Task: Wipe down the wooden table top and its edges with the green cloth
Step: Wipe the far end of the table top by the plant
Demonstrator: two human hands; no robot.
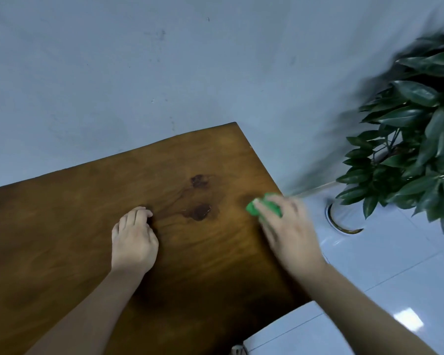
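1. Green cloth (265, 205): mostly hidden under right hand (285, 226), itself motion-blurred.
2. Bench (87, 213): cut off at 9 and 6 o'clock edges.
3. Plant (415, 139): blurred, cropped at 3 o'clock.

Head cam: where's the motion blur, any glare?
Head view: right hand with the green cloth is smeared, the plant streaks at its upper leaves; left hand and the wooden table top read sharper; one bright glare patch on the floor tiles.

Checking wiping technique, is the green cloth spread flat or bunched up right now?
Bunched up. The green cloth shows only as a small wad under the right hand, near the wooden table's right edge.
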